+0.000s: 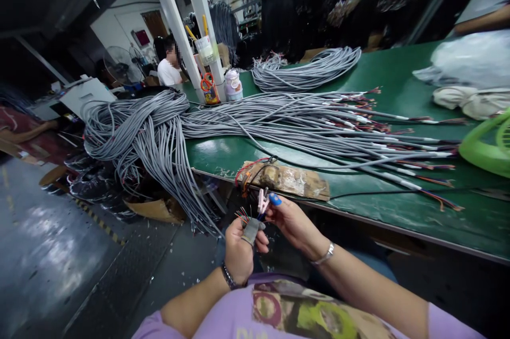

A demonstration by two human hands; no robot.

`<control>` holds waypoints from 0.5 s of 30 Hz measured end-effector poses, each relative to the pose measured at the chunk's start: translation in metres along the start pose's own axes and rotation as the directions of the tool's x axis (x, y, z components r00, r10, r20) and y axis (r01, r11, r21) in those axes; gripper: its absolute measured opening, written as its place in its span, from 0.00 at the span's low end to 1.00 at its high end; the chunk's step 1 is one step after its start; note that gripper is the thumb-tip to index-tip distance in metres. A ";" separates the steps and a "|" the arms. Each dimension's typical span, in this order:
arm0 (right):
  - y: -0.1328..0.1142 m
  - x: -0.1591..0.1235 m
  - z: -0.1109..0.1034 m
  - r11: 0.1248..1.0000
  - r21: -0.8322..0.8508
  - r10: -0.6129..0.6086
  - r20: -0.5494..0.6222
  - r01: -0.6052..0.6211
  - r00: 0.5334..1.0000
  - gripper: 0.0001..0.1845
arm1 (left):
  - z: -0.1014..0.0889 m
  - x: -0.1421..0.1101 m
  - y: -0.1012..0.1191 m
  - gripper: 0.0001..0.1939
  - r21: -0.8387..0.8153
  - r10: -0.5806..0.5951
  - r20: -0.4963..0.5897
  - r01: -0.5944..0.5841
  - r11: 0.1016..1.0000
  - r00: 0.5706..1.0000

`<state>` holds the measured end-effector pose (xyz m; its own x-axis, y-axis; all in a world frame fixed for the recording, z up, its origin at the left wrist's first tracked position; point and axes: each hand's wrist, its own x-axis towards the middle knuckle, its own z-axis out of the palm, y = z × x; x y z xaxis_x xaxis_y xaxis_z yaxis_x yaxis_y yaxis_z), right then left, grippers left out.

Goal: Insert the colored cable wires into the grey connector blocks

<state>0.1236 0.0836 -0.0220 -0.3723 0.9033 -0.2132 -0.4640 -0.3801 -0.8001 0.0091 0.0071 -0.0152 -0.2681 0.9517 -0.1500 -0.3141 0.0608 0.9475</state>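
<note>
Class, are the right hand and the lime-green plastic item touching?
Apart: the head view shows a wide stretch of green bench between the right hand and the lime-green plastic item.

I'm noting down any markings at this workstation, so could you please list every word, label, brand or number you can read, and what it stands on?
None can be read with certainty.
Purple shirt: pale letters, cut off by the picture's bottom edge.
Jar by the post: label too small and blurred.
Orange-and-dark packet beside it: print too small.
Dark red panel on the far wall: too small to tell if it bears text.
</note>
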 end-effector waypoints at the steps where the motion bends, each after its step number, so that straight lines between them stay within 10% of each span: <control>1: 0.001 0.000 0.000 0.996 -0.058 -0.065 -0.036 0.062 0.997 0.20 | 0.000 0.001 0.000 0.20 0.004 -0.002 -0.004 0.002 1.000 1.000; 15: 0.007 0.010 0.008 0.991 0.130 0.033 0.009 -0.033 0.999 0.21 | -0.002 0.005 -0.012 0.18 0.038 -0.015 0.008 0.015 0.999 1.000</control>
<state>0.1101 0.0882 -0.0250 -0.3941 0.8886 -0.2344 -0.5516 -0.4328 -0.7131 0.0096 0.0100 -0.0282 -0.2558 0.9531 -0.1617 -0.2827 0.0862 0.9553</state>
